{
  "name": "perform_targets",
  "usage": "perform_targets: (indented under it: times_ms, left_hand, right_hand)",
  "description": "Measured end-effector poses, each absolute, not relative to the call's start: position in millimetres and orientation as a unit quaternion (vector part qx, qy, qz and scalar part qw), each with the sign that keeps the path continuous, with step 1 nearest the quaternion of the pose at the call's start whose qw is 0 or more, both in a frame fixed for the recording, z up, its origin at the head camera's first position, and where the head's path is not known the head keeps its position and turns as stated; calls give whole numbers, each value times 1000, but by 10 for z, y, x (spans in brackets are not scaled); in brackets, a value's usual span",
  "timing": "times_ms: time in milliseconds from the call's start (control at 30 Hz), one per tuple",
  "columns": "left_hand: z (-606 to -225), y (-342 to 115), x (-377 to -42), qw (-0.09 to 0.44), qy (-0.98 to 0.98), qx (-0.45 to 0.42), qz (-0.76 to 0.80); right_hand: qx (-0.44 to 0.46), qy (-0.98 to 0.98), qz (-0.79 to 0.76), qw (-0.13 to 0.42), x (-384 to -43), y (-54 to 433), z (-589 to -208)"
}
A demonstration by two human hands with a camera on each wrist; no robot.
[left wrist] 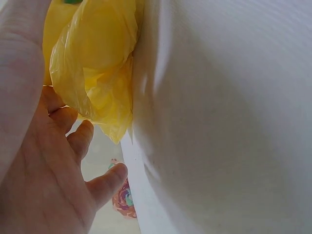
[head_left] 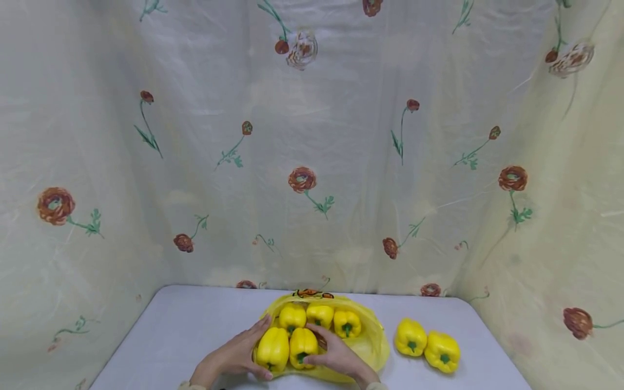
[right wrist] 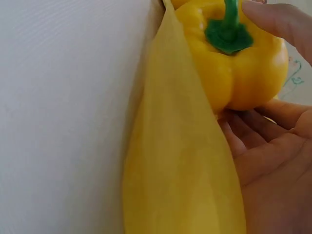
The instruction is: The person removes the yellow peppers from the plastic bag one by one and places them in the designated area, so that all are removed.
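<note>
Your right hand (head_left: pixel 336 355) holds a pepper (head_left: pixel 303 345), glossy yellow and lobed with a green stem (right wrist: pixel 230 24), at the front of the yellow bag (head_left: pixel 377 344) on the tabletop (head_left: pixel 195 319). Your left hand (head_left: pixel 238 352), fingers loosely spread, flanks the bag. The right wrist view hides some fingertips behind the pepper and crops its top.

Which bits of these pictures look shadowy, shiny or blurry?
Head view: small highlights on the peppers; left wrist view: a soft grey shadow across the tabletop; right wrist view: the bag, close to the lens, looks blurry, while the green stem beyond seems somewhat crisper.
</note>
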State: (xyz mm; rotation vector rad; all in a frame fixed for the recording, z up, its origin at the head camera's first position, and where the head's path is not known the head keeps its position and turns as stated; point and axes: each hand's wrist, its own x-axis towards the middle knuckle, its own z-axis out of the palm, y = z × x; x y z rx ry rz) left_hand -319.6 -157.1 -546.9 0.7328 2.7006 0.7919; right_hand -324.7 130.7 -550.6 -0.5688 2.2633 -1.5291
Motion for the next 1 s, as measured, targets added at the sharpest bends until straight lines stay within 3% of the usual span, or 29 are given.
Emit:
perform_targets:
  times_ms: [1000]
  left_hand:
    - [-5484,-1580,-3207,119,922,253,267]
  right_hand:
    - [-191,784,-560,185,-3277,1292,-5636]
